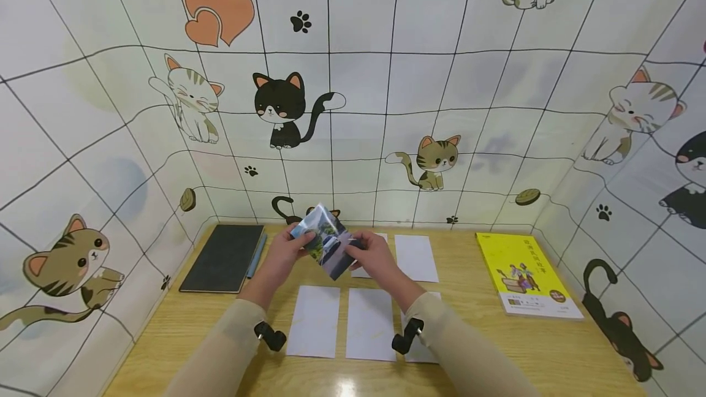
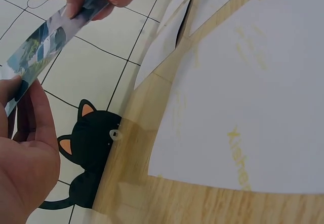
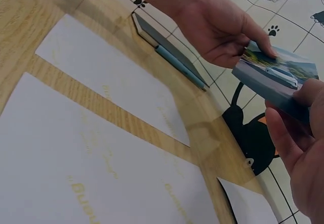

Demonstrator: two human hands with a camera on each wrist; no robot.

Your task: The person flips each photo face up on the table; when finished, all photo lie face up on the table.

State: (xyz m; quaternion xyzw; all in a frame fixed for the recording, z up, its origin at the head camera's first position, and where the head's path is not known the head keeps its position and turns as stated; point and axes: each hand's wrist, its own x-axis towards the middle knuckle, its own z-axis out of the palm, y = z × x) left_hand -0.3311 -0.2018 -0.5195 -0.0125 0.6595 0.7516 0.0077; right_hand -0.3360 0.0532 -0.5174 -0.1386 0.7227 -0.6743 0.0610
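Both hands hold up a glossy photo print (image 1: 326, 241) above the far part of the table, tilted. It shows a landscape with greenery, and in the right wrist view a pale car on a road. My left hand (image 1: 282, 254) pinches its left edge, thumb on the picture side. At the opposite edge, my right hand (image 1: 379, 260) pinches it likewise, thumb on top. Below lie several white sheets (image 1: 313, 322) in two rows, with faint yellow lettering on them in the wrist views. My right forearm partly hides one sheet (image 1: 421, 353).
At the left back lies a black notebook (image 1: 223, 258) with a blue pen (image 1: 257, 256) along its right side. A yellow book (image 1: 524, 274) lies at the right. Behind the wooden table (image 1: 463, 329) hangs a cat-patterned cloth (image 1: 358, 97).
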